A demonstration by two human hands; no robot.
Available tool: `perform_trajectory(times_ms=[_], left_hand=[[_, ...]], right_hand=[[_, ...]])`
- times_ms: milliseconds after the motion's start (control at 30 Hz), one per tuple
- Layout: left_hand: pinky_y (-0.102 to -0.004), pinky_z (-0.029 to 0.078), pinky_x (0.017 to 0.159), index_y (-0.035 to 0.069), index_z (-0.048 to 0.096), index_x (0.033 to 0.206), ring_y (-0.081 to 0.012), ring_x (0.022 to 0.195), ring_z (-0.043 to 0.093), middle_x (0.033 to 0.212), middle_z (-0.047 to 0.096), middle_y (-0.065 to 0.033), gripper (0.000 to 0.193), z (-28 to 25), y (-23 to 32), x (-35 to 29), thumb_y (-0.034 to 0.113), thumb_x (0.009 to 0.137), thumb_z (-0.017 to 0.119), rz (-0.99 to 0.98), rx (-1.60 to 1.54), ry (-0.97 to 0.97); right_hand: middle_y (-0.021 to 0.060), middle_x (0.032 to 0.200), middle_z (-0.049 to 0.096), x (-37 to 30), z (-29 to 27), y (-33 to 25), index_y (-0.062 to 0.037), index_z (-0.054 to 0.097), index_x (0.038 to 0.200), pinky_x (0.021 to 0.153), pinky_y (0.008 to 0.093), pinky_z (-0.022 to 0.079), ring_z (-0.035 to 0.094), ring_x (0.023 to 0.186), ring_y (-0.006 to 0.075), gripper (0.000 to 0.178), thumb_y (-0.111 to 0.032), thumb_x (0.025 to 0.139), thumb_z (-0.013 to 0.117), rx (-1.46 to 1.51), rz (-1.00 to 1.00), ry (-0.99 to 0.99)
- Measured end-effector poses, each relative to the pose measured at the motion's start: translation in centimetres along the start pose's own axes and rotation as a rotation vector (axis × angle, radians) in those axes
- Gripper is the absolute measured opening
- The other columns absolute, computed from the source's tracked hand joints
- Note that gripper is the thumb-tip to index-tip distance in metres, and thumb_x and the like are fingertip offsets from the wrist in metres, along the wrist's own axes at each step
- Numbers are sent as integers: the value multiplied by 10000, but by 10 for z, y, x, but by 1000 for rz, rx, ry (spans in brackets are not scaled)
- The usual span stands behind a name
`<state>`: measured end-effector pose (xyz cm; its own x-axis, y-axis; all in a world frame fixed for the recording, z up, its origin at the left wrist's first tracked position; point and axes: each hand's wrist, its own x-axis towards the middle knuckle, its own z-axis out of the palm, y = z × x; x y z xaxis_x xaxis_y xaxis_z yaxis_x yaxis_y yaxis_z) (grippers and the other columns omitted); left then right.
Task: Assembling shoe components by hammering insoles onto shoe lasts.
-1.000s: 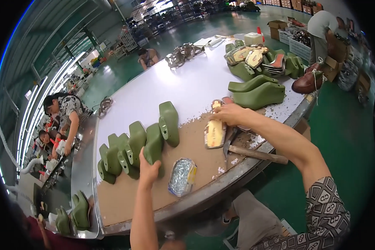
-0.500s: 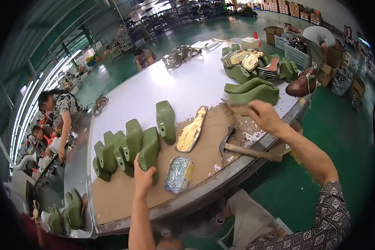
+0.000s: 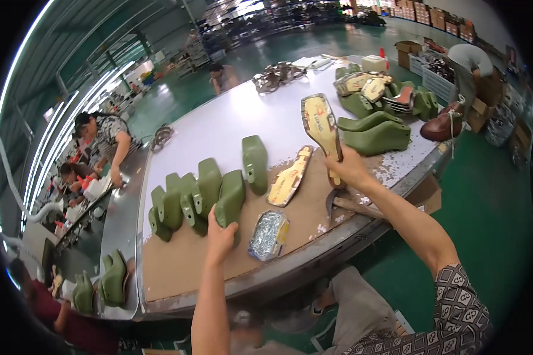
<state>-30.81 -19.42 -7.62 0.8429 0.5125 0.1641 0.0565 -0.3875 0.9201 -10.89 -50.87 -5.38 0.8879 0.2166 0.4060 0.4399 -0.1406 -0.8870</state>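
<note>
My left hand (image 3: pixel 221 238) is closed round the near end of a green shoe last (image 3: pixel 230 196), which rests on the brown board. In my right hand (image 3: pixel 350 169) is a yellow insole (image 3: pixel 321 121) with a dark edge, raised over the table and gripped by its narrow end. Below that hand a hammer (image 3: pixel 358 207) with a wooden handle lies on the board. A second yellow insole (image 3: pixel 289 180) lies flat between my hands, beside another green last (image 3: pixel 254 165). An open box of small nails (image 3: pixel 267 235) sits just right of my left hand.
Several green lasts (image 3: pixel 170 201) stand left of my left hand. At the far right are piled lasts and insoles (image 3: pixel 355 83), with a brown shoe (image 3: pixel 441 125) near the edge. Co-workers (image 3: pixel 115 133) work along a bench on the left. Strappy pieces (image 3: pixel 278 76) lie at the far edge.
My right hand has brought the insole leftward and turned it upright, its printed face now showing. My left hand keeps its hold on the last. The whole view has shifted slightly.
</note>
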Motion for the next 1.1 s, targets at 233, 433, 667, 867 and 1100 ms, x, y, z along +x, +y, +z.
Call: perform_trajectory(times_ms=[233,433,667,867,1100], left_hand=[[-348,453,937,-3,386,1371,-251,1080,568,1175,596,-165,687,-1,-11,-5,158,789,715,99,75,109],[-366,504,876,17,392,1359,-246,1026,599,1162,592,-143,549,-22,39,-85,179,896,638,-97,-639,140],[-397,444,959,3,347,1381,-266,1163,520,1303,489,-145,583,15,84,-216,360,958,531,30,-517,415],[-430,335,1072,14,281,1432,-278,1261,423,1382,398,-148,796,-36,68,-264,600,917,440,195,-639,547],[-436,479,944,12,489,1228,-289,1096,572,1191,566,-144,382,-111,47,-252,176,891,562,80,-880,567]], right_hand=[[48,766,616,-25,21,-50,-27,478,1258,559,282,474,599,626,119,430,-223,893,595,349,-37,113],[29,762,532,-102,14,-103,-56,382,1352,438,241,447,514,492,105,459,-260,944,428,840,254,-434],[124,1296,465,-204,116,-153,28,247,1439,1057,360,333,416,1221,200,871,-515,878,634,772,206,-756],[226,1296,500,-230,113,-168,-30,154,1496,1020,358,401,516,1195,281,1042,-294,733,813,362,60,-1045],[187,972,622,-227,164,-154,16,419,1295,758,454,502,616,895,365,763,-252,675,774,-280,-602,-988]])
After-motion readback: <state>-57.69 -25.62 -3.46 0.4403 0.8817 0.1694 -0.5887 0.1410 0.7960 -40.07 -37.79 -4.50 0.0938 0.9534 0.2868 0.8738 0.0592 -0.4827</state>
